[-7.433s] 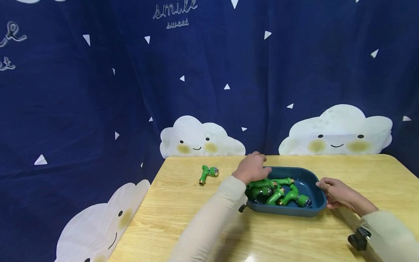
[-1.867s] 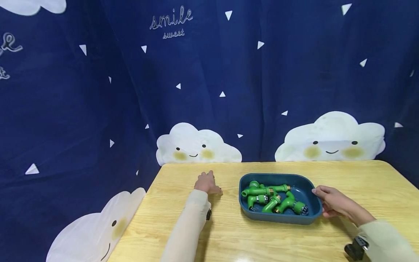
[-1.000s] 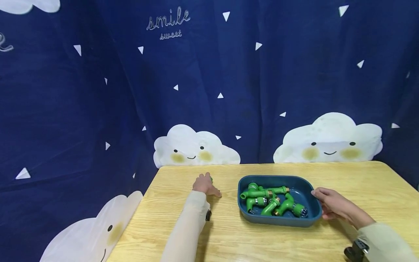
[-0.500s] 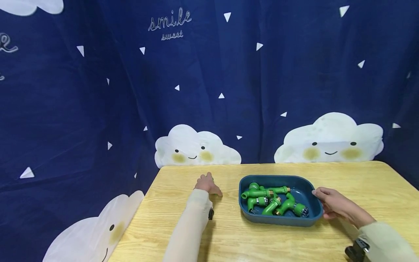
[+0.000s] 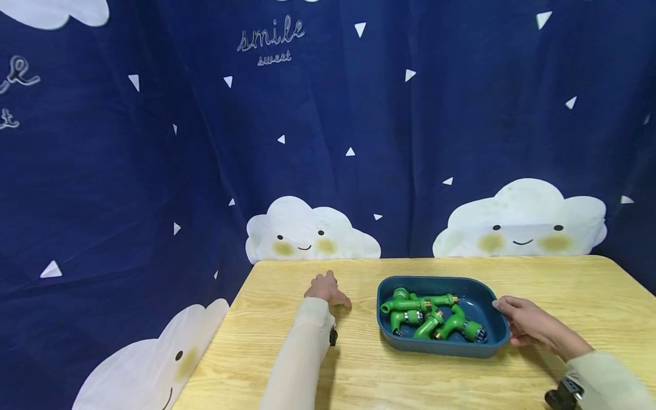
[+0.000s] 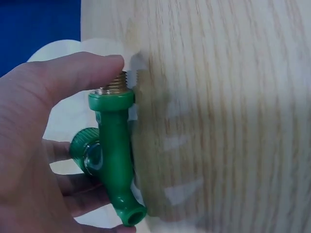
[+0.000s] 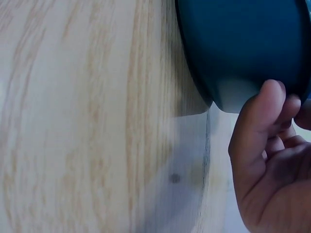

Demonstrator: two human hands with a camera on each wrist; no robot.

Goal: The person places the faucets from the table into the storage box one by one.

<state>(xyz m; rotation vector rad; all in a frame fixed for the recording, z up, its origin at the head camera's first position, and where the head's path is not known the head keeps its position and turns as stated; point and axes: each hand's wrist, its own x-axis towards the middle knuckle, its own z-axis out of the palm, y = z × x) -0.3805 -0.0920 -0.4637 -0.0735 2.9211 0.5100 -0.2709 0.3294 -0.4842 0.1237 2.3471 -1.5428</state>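
Observation:
At the back left of the table my left hand [image 5: 326, 289] covers a green tap, which the head view hides. In the left wrist view this tap [image 6: 114, 141] shows a brass threaded end, a ribbed round handle and an angled spout. My thumb lies against the thread, and the other fingers curl behind the body and handle. To the right stands a dark blue plastic bin [image 5: 441, 345] with several green taps [image 5: 453, 323] lying jumbled inside, mostly toward its left. My right hand [image 5: 538, 324] pinches the bin's right end at the rim.
The light wooden table [image 5: 359, 376] ends in a straight back edge. Behind it hangs a dark blue curtain [image 5: 328, 102] printed with white clouds and triangles. A dark wrist device [image 5: 564, 394] sits at my right sleeve.
Since the oldest frame, my left hand has moved left from over the bin to the lone tap and stayed there. The right hand keeps its hold on the bin. The head view shifts slightly.

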